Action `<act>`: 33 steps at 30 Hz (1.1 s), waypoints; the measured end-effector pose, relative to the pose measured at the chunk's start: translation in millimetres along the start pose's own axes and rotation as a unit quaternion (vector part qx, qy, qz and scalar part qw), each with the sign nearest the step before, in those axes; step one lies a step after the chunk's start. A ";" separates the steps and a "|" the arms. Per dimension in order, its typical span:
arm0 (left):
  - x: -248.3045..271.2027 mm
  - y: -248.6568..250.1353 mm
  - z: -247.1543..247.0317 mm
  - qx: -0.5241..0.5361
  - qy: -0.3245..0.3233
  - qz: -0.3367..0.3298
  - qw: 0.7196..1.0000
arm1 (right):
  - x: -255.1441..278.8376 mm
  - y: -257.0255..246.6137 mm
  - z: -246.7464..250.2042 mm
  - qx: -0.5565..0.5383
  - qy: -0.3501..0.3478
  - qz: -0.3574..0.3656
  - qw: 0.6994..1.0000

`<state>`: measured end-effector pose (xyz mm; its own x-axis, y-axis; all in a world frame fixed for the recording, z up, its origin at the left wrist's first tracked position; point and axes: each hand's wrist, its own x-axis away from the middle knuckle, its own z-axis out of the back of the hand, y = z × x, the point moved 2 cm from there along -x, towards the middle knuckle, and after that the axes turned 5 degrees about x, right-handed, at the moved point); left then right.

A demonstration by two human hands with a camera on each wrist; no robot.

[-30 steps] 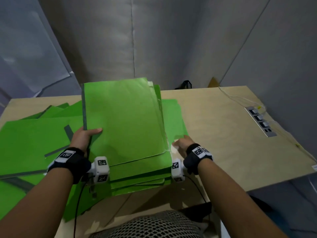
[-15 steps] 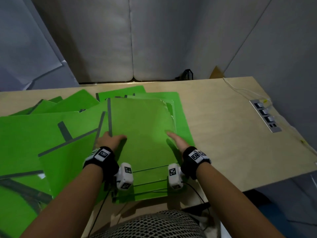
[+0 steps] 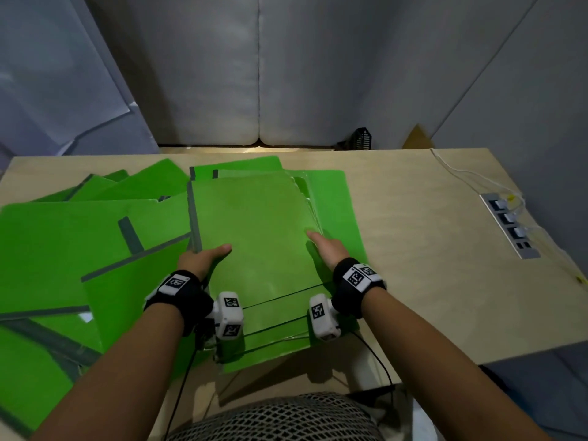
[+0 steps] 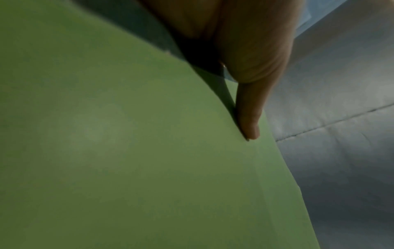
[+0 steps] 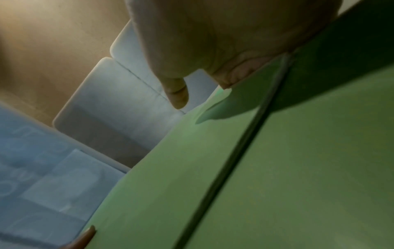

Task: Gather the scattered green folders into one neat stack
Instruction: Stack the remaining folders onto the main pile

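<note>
A stack of green folders [image 3: 254, 237] lies flat on the wooden table [image 3: 413, 249], its near end over the front edge. My left hand [image 3: 203, 259] grips the stack's left edge with the thumb laid on top; the thumb [image 4: 249, 118] rests on the top folder [image 4: 127, 151]. My right hand [image 3: 324, 246] holds the right edge, thumb pointing forward on the top sheet. In the right wrist view the folder edge [image 5: 277, 168] runs in under the palm. The other fingers of both hands are hidden. Several loose green folders [image 3: 79, 243] overlap across the left of the table.
A grey power strip [image 3: 509, 224] with white cables sits near the table's right edge. A black object [image 3: 362, 138] stands behind the far edge, against grey padded walls. A mesh chair back [image 3: 276, 418] is just below the front edge.
The stack stood tilted up in both hands a second ago; it now lies flat on the table. Both hands have stayed on its side edges, with little movement in the last half second.
</note>
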<state>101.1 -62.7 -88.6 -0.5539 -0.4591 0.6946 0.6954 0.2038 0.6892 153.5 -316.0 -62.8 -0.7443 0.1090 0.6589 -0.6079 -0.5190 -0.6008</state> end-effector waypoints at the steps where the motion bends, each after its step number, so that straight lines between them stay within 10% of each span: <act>1: -1.8 0.3 2.9 0.004 -0.002 -0.003 1.000 | -0.5 -2.1 -2.8 -0.001 -0.007 0.000 1.000; 9: 13.5 16.6 3.3 -0.038 -0.072 -0.035 0.996 | -10.4 5.6 -5.4 0.019 0.081 -0.023 0.996; 15: -2.1 22.8 29.9 -0.287 0.081 -0.071 0.952 | -23.1 14.5 13.8 0.019 0.142 -0.025 0.989; 24: -7.0 6.8 26.5 -0.200 -0.028 -0.036 0.979 | -22.3 15.2 28.4 0.028 0.157 -0.017 0.987; 33: -0.3 -0.7 5.4 -0.339 0.082 -0.046 0.936 | -14.7 13.3 38.6 0.039 0.175 -0.030 0.983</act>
<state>98.2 -58.1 -88.2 -0.5867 -0.5861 0.5588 0.8097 -0.4138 0.4161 167.1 -357.2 -63.1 -0.7661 0.4186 0.4878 -0.6402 -0.5643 -0.5212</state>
